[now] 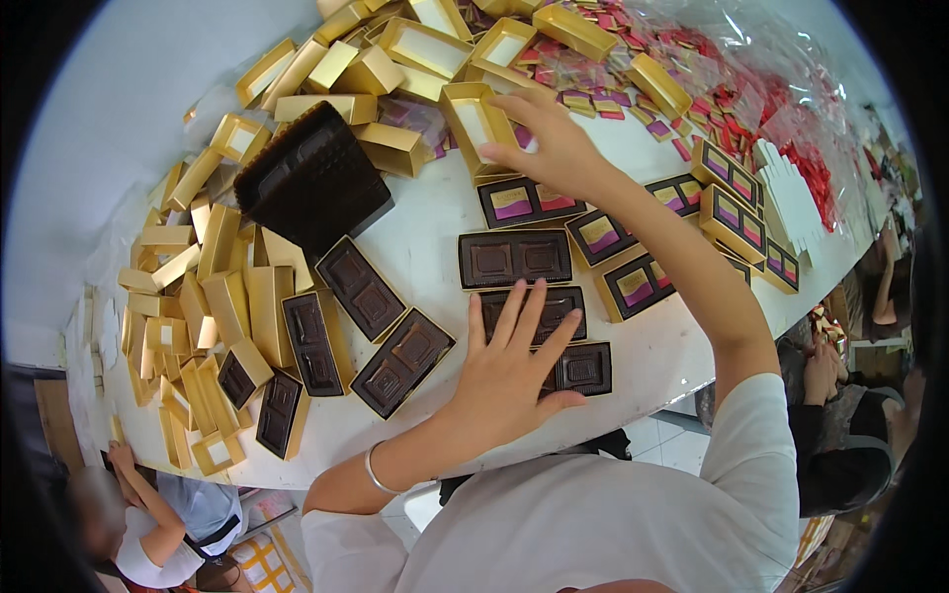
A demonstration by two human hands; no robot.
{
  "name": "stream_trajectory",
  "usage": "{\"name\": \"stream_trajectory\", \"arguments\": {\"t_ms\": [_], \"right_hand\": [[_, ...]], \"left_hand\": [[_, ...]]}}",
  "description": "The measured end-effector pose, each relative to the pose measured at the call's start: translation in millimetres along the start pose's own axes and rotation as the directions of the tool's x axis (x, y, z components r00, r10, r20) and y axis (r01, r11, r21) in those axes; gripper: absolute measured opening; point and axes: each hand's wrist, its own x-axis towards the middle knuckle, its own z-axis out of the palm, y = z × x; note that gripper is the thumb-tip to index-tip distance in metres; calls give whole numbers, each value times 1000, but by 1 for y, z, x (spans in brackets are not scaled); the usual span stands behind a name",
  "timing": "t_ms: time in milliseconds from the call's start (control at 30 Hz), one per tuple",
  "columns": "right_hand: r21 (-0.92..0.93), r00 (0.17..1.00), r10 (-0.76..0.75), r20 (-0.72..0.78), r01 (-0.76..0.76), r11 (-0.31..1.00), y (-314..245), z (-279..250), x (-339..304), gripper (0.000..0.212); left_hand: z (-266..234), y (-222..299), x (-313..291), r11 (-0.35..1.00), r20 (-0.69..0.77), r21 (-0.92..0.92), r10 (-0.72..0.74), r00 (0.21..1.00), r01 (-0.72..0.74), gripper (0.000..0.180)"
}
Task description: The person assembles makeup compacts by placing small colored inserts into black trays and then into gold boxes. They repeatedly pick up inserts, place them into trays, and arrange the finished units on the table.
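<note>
My left hand (514, 356), fingers spread, rests over gold-edged boxes with dark brown tray inserts. One such box (514, 259) lies just beyond its fingertips; another box (583, 369) shows beside its thumb. My right hand (554, 143) reaches farther out, thumb and fingers apart at the right side of an upturned gold box (476, 124) with a white inside. It appears to touch that box without closing on it. Beneath the right wrist sits a box with gold, purple and pink wrapped pieces (529, 203); similar filled boxes (633, 287) lie to the right.
A stack of dark trays (314, 178) leans at the left, near several tray-fitted boxes (403, 363). Empty gold boxes (227, 301) pile along the left and far side. Loose wrapped pieces (603, 84) and clear plastic (751, 49) cover the far right. Other people (163, 534) are nearby.
</note>
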Motion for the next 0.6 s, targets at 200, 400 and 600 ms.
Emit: {"name": "stream_trajectory", "arguments": {"t_ms": [200,400,600], "right_hand": [[-213,961,142,237,-92,973,9,33,25,71],[391,990,119,77,-139,910,55,-37,23,80],[553,751,-429,502,102,827,-46,-99,-49,66]], "left_hand": [[-34,-9,38,999,-165,-38,-10,986,4,57],[-60,-26,38,977,-324,-204,-121,938,55,56],[-78,-35,-7,970,-474,-241,-156,866,42,81]]}}
